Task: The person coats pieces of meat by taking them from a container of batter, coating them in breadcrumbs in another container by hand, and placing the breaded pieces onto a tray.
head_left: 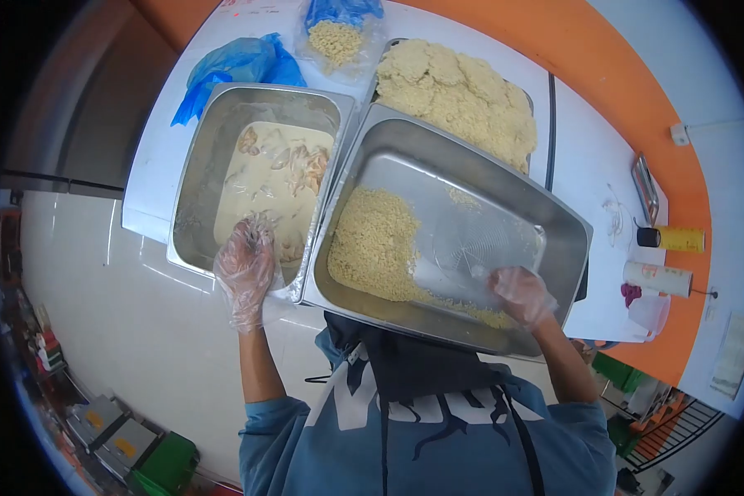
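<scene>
My left hand (246, 260), in a clear plastic glove, is at the near end of a metal pan (198, 178) of pale batter (256, 186) with battered pieces (310, 165) in it. Its fingers are curled at the batter's surface, and what they hold, if anything, is hidden. Over the near right part of a larger metal pan (488, 186) is my right hand (523, 295), also gloved, its fingers blurred. Pale crumbs (372, 244) are heaped at the left of that pan, with a thin strip along its near side.
Behind the large pan, a tray holds a mound of coated pieces (463, 95). A bag of crumbs (335, 43) and a blue plastic bag (240, 70) lie at the back. At the right are a yellow container (682, 240), a white roll (657, 279) and a clear cup (649, 312).
</scene>
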The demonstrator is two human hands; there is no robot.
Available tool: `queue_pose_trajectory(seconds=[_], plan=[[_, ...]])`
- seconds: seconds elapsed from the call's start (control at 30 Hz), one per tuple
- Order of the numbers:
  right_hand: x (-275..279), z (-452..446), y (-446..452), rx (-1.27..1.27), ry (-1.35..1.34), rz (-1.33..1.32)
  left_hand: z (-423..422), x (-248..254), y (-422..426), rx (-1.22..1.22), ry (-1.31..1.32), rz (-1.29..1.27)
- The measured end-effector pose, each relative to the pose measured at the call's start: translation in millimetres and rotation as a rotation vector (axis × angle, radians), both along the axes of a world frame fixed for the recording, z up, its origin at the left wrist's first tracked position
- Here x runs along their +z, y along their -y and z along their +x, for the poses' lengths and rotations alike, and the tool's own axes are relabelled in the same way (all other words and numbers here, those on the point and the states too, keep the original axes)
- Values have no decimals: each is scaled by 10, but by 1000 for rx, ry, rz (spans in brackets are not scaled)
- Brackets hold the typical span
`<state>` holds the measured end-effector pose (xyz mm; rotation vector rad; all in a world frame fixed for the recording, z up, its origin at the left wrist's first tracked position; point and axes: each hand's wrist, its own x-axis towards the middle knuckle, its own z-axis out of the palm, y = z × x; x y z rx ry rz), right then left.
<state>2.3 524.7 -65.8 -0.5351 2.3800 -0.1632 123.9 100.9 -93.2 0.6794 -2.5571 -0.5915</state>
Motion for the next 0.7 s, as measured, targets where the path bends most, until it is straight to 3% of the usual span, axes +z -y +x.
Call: queue_pose_trajectory(seconds=[0.1, 0.2, 0.27, 0.3, 0.37, 0.47, 0.53, 0.57, 0.7], plan=[[-523, -8, -194, 363, -252, 120, 4, 53, -16, 7, 37, 27], [-138, 91, 147, 257, -268, -28, 2, 76, -12, 17, 37, 33], [-99, 143, 311, 441, -238, -88, 21, 32, -2, 6, 17, 9], [-175, 199, 516, 237, -126, -394, 21, -13, 9, 9, 0, -22], [-373, 240, 1067, 19, -169, -653, 26, -87, 30, 2, -32, -88], [-1135, -37, 1689, -102, -474, -626, 38, -62, 18, -5, -61, -35], [-1747, -162, 1877, -242, -334, -935, 34, -14, -4, 25, -31, -20], [-1737, -175, 2005, -312, -253, -1085, 33, 4, -4, 42, -15, -12], [-1562, 26, 2060, -244, -149, -987, 39, -26, -13, 57, -68, 5]])
